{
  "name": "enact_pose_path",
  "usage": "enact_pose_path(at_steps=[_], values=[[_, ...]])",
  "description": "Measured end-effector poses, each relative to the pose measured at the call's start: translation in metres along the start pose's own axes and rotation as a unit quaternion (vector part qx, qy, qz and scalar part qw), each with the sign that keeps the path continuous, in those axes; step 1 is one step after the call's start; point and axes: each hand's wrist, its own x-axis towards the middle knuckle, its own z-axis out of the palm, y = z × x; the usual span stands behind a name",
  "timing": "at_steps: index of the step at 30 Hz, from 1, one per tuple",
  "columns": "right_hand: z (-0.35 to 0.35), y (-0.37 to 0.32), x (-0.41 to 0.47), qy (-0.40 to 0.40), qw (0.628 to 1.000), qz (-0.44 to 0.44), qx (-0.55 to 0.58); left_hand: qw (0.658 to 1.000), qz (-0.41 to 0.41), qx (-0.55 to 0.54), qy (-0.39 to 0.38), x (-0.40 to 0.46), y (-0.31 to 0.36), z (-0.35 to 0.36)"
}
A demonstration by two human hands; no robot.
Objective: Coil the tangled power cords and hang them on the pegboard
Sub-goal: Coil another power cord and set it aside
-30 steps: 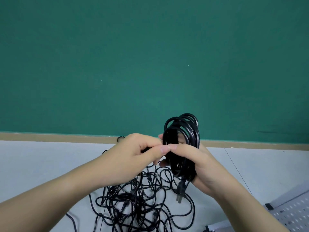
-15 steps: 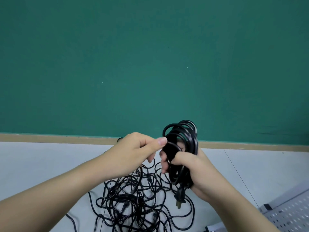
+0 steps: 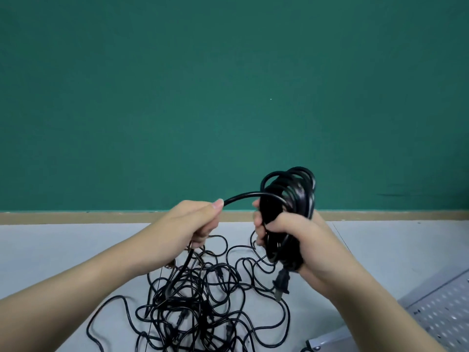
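Observation:
My right hand grips a coil of black power cord, held upright above the floor. A plug hangs from the bottom of the coil. My left hand grips the free run of the same cord, which arches from its thumb to the coil. Below my left hand the cord drops into a tangled heap of black cords on the light floor. A white pegboard lies flat at the lower right corner, partly cut off by the frame.
A green wall with a tan baseboard runs across the back. The pale floor spreads left and right of the heap. A dark fitting sits at the pegboard's near corner.
My left hand has pulled away to the left from the coil, drawing out a length of cord between the hands. The coil in my right hand has stayed upright.

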Motion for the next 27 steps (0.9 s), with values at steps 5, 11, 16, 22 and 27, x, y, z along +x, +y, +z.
enact_pose_path(at_steps=[5,11,16,22,27], values=[[0.003,0.008,-0.002,-0.013,0.998,0.054,-0.032,0.999,0.030,-0.012,-0.010,-0.003,0.010,0.005],[0.005,0.006,-0.006,-0.081,0.992,0.092,-0.024,0.999,0.032,0.034,-0.011,-0.008,0.018,0.007],[0.005,0.001,-0.011,-0.172,0.980,0.099,-0.030,0.995,0.044,0.036,-0.087,-0.017,0.033,0.012],[0.008,0.001,-0.014,-0.208,0.969,0.110,0.078,0.997,0.042,0.062,-0.036,-0.021,0.026,0.008],[0.010,-0.008,-0.009,-0.183,0.956,0.071,0.220,1.000,-0.009,-0.011,-0.009,-0.014,0.015,0.018]])
